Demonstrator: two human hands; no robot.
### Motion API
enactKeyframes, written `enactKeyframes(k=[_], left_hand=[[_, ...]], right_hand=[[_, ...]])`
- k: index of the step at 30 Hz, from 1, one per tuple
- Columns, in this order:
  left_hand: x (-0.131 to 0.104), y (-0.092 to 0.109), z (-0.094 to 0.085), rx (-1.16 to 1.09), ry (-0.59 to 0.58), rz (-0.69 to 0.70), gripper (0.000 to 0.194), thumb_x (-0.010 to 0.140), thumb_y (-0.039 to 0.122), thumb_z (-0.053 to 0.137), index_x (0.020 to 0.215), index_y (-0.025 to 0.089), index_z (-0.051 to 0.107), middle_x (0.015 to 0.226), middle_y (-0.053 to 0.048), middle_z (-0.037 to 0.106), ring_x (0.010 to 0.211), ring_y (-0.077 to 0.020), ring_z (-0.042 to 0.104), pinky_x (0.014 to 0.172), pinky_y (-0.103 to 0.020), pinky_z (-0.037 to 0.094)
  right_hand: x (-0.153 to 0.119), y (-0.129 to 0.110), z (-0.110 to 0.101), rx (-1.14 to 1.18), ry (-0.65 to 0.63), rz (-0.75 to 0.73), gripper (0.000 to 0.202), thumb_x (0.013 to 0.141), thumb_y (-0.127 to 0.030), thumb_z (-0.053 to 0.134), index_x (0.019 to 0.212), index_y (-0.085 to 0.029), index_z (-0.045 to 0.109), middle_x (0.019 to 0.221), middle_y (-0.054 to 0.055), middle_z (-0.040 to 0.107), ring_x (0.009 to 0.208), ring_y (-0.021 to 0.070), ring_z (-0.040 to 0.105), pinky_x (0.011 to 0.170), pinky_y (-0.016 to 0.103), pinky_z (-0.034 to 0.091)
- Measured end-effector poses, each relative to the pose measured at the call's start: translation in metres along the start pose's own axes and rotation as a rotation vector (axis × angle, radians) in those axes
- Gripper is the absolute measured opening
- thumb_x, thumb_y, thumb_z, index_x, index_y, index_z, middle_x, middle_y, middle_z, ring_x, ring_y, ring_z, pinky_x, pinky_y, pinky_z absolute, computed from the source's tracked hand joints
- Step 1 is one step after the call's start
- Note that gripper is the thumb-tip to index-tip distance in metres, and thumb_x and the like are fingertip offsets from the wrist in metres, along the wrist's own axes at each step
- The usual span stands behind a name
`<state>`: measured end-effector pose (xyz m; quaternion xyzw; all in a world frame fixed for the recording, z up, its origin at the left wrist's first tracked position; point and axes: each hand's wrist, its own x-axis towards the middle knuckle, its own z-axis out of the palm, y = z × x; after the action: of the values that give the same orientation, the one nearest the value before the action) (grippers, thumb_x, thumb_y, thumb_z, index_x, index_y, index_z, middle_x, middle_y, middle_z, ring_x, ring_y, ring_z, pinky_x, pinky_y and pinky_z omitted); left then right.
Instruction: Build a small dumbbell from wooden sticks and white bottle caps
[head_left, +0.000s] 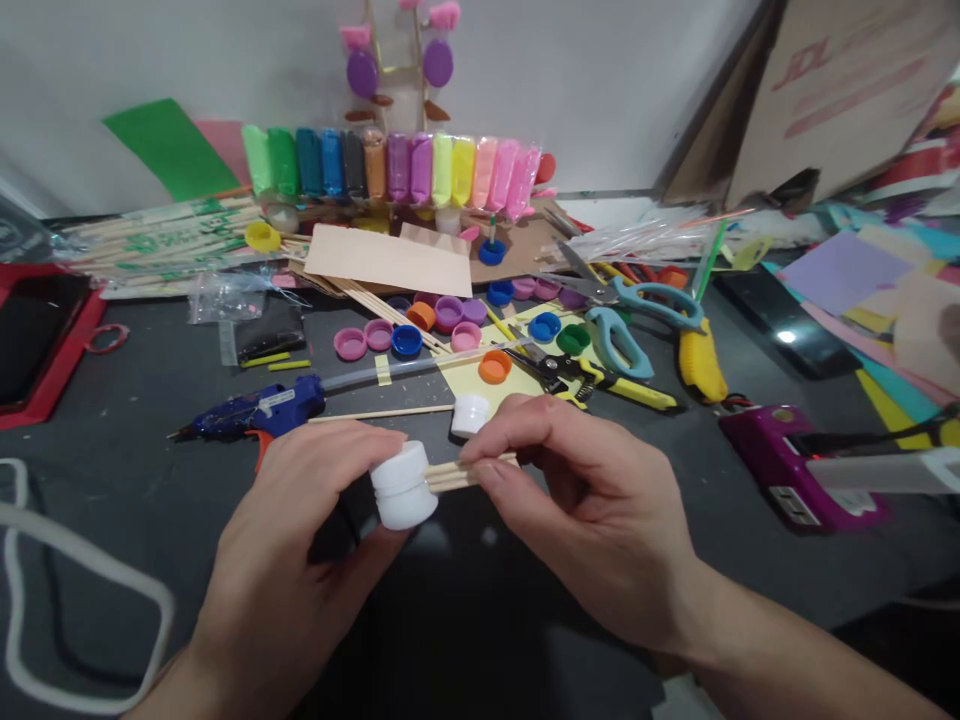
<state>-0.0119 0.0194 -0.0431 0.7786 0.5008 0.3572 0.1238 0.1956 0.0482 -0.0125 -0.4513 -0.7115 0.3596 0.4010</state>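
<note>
Between the thumb and fingers of my left hand (300,540) is a pair of white bottle caps (405,486), one against the other. Several thin wooden sticks (450,476) run sideways from the caps' right side. My right hand (592,510) pinches these sticks close to the caps, and its fingers hide their far ends. Just beyond my right fingertips another white cap (470,415) stands on the dark table. A single wooden stick (390,412) lies behind my left hand, near a blue glue gun (277,408).
Colourful bottle caps (450,314) are scattered mid-table. Scissors (622,335) and yellow-black pliers (592,375) lie to their right. A purple power strip (795,470) sits at right. A white cable (82,560) loops at left. Clay packets (397,168) line the back.
</note>
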Motion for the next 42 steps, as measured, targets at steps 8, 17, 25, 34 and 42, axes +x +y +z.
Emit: enactKeyframes(k=[8,17,25,34,42], left_hand=[[0.001,0.000,0.001,0.016,-0.008,-0.012,0.025,0.090,0.029,0.066,0.114,0.027,0.059,0.110,-0.003,0.069,0.105,-0.0205,0.063,0.096,-0.032,0.049],[0.000,0.001,-0.002,0.061,-0.002,-0.008,0.021,0.091,0.034,0.063,0.111,0.027,0.059,0.107,-0.002,0.070,0.102,-0.0216,0.064,0.092,-0.034,0.049],[0.000,0.001,-0.003,0.123,0.005,0.027,0.021,0.091,0.034,0.062,0.110,0.027,0.059,0.107,-0.002,0.071,0.102,-0.0232,0.062,0.089,-0.037,0.044],[-0.001,0.000,-0.002,0.181,-0.002,0.043,0.024,0.091,0.037,0.064,0.112,0.027,0.060,0.104,-0.002,0.070,0.099,-0.0239,0.062,0.087,-0.038,0.044],[-0.003,-0.003,-0.001,0.229,-0.017,0.046,0.029,0.090,0.034,0.063,0.118,0.025,0.062,0.105,-0.005,0.066,0.095,-0.0246,0.061,0.081,-0.039,0.047]], right_hand=[[0.001,0.000,0.002,-0.052,-0.013,-0.063,0.011,0.089,-0.013,0.062,0.086,-0.023,0.067,0.076,-0.002,0.067,0.069,0.0119,0.062,0.058,0.023,0.047],[-0.003,-0.001,0.009,0.087,0.042,0.124,0.010,0.085,-0.019,0.067,0.092,-0.027,0.069,0.077,-0.001,0.066,0.058,0.0119,0.057,0.051,0.024,0.045],[0.003,0.003,0.012,0.382,-0.129,0.421,0.013,0.084,-0.034,0.070,0.083,-0.022,0.065,0.065,-0.003,0.054,0.054,0.0116,0.047,0.046,0.024,0.035],[0.007,0.006,0.010,0.319,-0.195,0.453,0.026,0.091,-0.037,0.058,0.073,-0.019,0.059,0.059,-0.003,0.049,0.054,0.0107,0.040,0.048,0.024,0.029],[0.004,0.007,0.014,0.361,-0.179,0.463,0.024,0.089,-0.035,0.059,0.071,-0.019,0.058,0.059,-0.004,0.048,0.055,0.0105,0.039,0.049,0.024,0.029]])
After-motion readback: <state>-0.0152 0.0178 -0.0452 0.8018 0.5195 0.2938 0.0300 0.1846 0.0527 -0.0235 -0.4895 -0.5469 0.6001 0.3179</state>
